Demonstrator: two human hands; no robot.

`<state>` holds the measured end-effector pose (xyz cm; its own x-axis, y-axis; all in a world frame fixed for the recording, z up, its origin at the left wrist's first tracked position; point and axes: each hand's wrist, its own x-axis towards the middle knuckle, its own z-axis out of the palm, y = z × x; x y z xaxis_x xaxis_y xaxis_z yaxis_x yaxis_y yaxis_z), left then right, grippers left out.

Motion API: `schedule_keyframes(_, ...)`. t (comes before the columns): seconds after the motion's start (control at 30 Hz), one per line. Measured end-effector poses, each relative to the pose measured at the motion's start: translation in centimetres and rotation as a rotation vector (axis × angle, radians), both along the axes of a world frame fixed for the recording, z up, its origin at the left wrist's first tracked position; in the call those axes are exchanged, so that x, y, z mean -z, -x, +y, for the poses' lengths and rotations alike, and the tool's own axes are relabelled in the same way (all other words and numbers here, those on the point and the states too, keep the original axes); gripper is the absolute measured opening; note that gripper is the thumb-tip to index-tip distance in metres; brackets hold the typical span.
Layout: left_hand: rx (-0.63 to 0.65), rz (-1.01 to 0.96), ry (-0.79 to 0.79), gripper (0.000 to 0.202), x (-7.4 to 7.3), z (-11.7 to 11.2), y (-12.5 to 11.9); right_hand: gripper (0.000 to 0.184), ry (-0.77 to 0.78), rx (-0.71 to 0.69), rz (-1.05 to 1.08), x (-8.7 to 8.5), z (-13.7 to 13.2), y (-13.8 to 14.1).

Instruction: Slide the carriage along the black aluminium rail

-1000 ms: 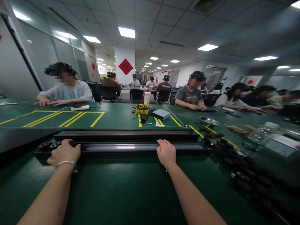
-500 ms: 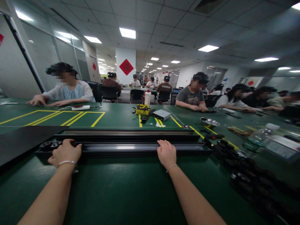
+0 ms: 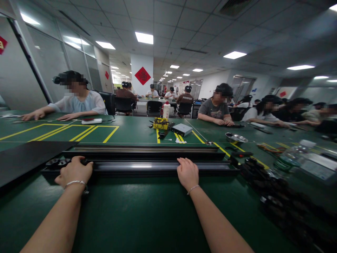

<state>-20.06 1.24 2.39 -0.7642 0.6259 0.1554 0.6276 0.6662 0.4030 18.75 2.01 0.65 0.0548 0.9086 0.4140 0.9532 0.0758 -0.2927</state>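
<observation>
A long, dark rail-like bar (image 3: 147, 166) with a glossy top lies crosswise in front of me on the green table (image 3: 137, 214). Near the bar's left end, my left hand (image 3: 76, 171) is closed round a small black part (image 3: 84, 161), mostly hidden under the fingers. Black pieces (image 3: 58, 162) with light tops sit just left of that hand. My right hand (image 3: 188, 173) rests on the bar right of its middle, fingers together and bent over it. Behind runs a second long black bar (image 3: 147, 150), parallel and untouched by either hand.
A flat black panel (image 3: 28, 154) lies at the left. To the right are a pile of black parts (image 3: 279, 196), a plastic bottle (image 3: 295, 156) and a metal bowl (image 3: 236, 138). A yellow box with cables (image 3: 160, 123) and a grey box (image 3: 181, 129) stand farther back. Other people sit around.
Both hands and the bars have kept their places; the view has shifted very slightly. At the far left, a co-worker's hand has slid further left on the table.
</observation>
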Motion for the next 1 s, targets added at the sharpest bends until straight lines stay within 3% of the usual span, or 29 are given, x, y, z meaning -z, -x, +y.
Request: schedule_keyframes(1.0,0.013,0.009,-0.018,0.052,0.25,0.13,0.04,0.040,-0.015,-0.010,-0.013,-0.04,0.02,-0.01)
